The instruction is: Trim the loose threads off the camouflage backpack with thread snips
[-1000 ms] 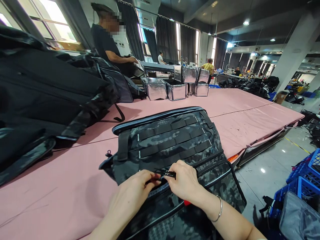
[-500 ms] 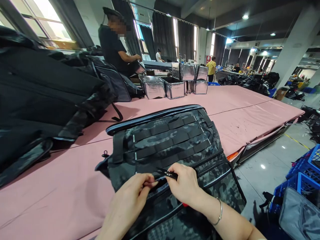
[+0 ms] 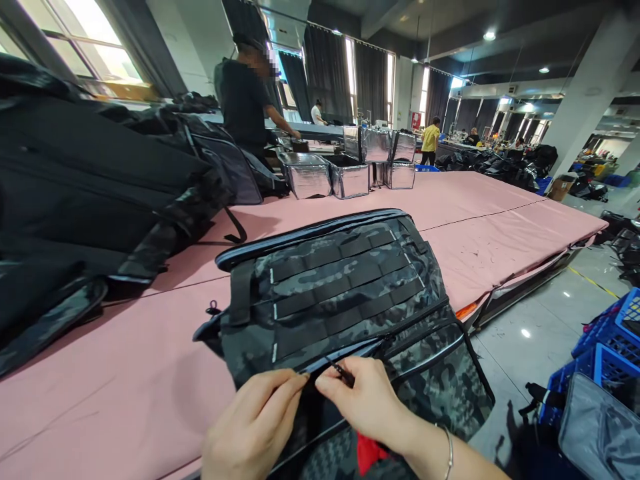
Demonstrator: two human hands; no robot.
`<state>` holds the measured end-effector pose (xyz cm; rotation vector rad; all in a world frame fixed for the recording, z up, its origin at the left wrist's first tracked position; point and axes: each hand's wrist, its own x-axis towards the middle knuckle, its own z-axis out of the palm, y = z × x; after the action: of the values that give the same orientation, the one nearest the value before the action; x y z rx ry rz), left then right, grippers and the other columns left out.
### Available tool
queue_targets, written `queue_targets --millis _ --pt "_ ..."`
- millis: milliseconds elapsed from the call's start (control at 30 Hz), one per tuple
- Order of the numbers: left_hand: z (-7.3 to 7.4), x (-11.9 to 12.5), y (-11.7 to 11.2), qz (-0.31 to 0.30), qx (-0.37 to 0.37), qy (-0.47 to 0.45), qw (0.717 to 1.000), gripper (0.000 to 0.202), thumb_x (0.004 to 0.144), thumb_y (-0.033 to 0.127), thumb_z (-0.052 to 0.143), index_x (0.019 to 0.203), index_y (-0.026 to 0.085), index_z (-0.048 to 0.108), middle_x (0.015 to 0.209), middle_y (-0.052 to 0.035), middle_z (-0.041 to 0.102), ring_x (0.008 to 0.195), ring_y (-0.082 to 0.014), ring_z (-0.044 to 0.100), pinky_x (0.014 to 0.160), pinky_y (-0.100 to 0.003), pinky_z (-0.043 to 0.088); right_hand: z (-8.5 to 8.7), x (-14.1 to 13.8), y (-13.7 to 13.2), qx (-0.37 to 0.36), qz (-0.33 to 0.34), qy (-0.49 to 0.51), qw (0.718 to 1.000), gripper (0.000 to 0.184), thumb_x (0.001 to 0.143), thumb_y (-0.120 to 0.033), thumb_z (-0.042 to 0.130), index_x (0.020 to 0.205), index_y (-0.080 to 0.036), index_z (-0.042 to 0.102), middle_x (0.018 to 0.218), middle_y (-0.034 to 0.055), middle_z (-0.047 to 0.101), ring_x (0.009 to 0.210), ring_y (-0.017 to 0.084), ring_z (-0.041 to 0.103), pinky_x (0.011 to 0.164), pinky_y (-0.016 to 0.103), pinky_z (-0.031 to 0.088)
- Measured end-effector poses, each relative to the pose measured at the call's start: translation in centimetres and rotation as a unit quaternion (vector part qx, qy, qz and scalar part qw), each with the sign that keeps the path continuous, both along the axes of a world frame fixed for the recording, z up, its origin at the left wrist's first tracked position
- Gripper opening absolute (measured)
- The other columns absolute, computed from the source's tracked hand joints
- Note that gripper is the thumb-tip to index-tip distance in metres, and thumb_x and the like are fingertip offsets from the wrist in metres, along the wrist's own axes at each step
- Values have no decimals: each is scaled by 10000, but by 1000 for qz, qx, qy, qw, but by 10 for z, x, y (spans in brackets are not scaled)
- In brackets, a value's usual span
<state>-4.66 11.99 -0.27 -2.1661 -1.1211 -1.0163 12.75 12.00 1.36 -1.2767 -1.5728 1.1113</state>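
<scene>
A dark camouflage bag (image 3: 345, 293) with rows of black webbing lies on the pink table in front of me. Its upper rim is zipped, and a zippered slit (image 3: 345, 353) with a pale edge gapes across its middle. My left hand (image 3: 260, 413) pinches the edge of that slit at its left part. Just right of it, my right hand (image 3: 360, 400) holds small black thread snips (image 3: 344, 373), whose thin tip points up and left toward the slit. Below my right hand shows a piece of red cloth (image 3: 370, 455) on the bag.
More black and camouflage bags (image 3: 100, 180) are heaped on the left of the pink table (image 3: 125, 373). Silver foil-lined boxes (image 3: 350, 179) stand at its far side, near a person in dark clothes (image 3: 245, 100). Blue crates (image 3: 595, 360) are on the floor at right.
Both hands have moved slightly down toward me, and the slit shows wider. More red cloth is visible. The person in dark clothes has shifted right and reaches lower.
</scene>
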Motion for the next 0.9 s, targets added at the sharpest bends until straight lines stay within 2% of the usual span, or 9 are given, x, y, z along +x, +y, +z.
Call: queue_targets --millis 100,200,400,500,667,800,900 --pt "-5 -1 -3 -4 23 24 999 155 844 54 581 939 174 606 814 -49 686 708 -162 667 709 -268 522 -9 -11 7 -29 -42 43 998 152 805 -292 665 729 -176 726 697 -8 712 653 160 640 605 220 444" --pt "-7 1 -2 -9 40 30 999 167 830 35 604 936 164 605 810 -63 695 702 -167 669 697 -271 526 -17 -20 12 -26 -90 53 994 229 829 -346 641 715 -165 721 699 22 720 666 184 657 626 248 456" --pt "-8 1 -2 5 35 -6 999 147 843 84 598 914 205 642 796 -23 711 694 -152 676 694 -252 528 -32 -30 19 -44 -123 93 987 199 822 -294 608 716 -164 715 713 44 730 697 205 682 677 276 487" --pt "-7 2 -3 27 -40 -52 997 103 894 198 551 888 213 652 832 -28 710 735 -159 683 715 -261 535 -41 -34 23 -42 -140 116 982 155 783 -269 609 687 -171 682 696 37 720 678 199 666 668 275 496" --pt "1 0 0 75 -194 -161 965 296 922 426 465 850 238 681 834 -18 735 716 -160 701 606 -234 537 -54 -38 22 2 -137 178 974 189 765 -330 594 657 -182 638 672 39 684 654 187 618 668 276 502" --pt "9 3 5 114 -260 -175 943 309 861 470 484 761 279 705 787 -3 742 631 -174 674 509 -253 493 -58 -37 18 12 -135 184 974 234 760 -373 584 621 -186 589 612 21 607 597 165 533 620 267 475" --pt "18 11 8 139 -303 -187 924 286 816 477 505 738 270 686 773 -17 729 632 -197 652 507 -281 467 -58 -36 17 18 -126 181 975 237 761 -371 573 609 -189 573 599 14 582 582 157 495 600 263 456"
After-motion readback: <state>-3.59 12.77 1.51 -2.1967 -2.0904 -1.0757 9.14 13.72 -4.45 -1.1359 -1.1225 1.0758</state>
